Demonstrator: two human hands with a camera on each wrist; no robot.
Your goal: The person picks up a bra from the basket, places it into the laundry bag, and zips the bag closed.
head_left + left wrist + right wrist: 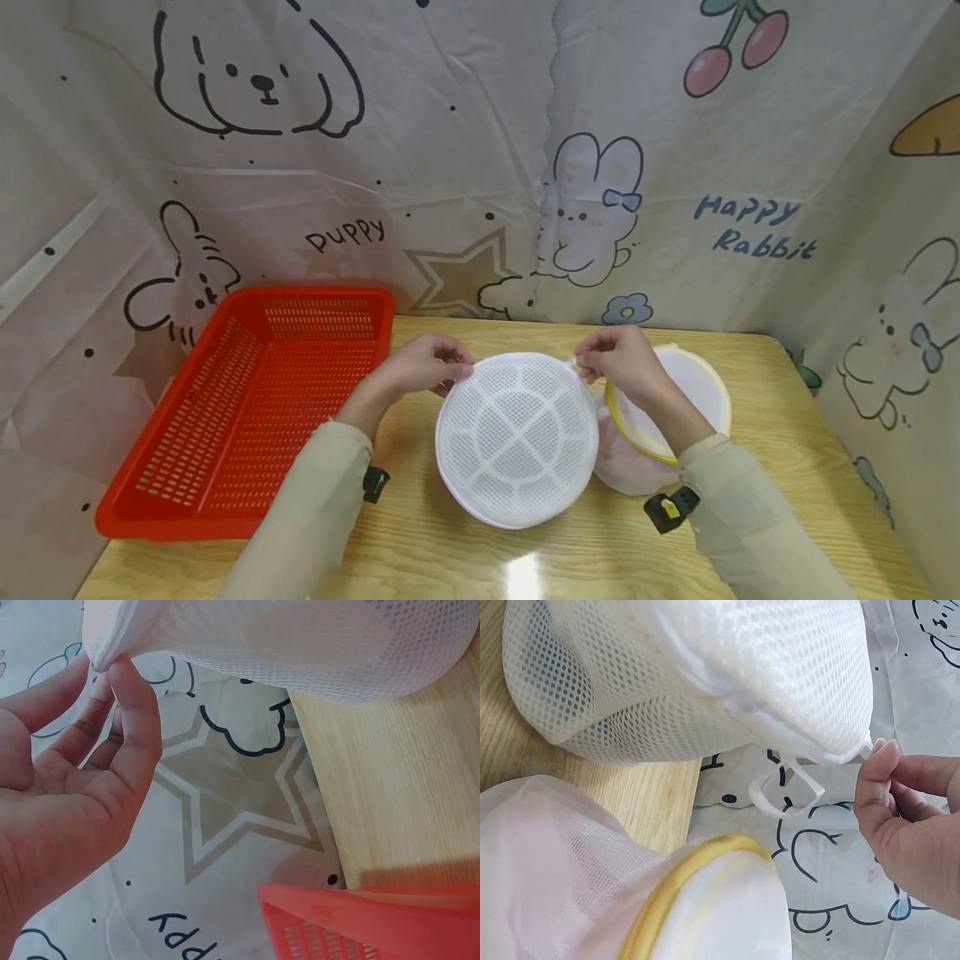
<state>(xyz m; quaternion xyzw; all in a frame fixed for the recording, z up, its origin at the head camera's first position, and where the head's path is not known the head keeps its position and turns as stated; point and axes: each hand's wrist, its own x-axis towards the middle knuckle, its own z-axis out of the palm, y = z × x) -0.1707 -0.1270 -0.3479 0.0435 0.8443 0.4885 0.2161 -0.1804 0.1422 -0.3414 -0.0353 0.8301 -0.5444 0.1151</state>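
Note:
A round white mesh laundry bag (517, 442) is held up over the table, its circular end with ribs facing me. My left hand (427, 367) pinches its upper left rim between thumb and fingers, close up in the left wrist view. At the upper right, the fingertips of my right hand (618, 362) pinch a small white bit at the bag's edge; whether it is a zipper pull or the fabric, I cannot tell. A white loop (769, 804) hangs from the bag beside that hand. Behind the right forearm is a second mesh laundry bag (693, 383), pinkish with yellow trim.
To the left stands a red perforated plastic basket (386, 333), nothing visible inside. The wooden table (787, 467) ends at the back against a printed cloth (465, 150). A black device (671, 508) is strapped on the right wrist.

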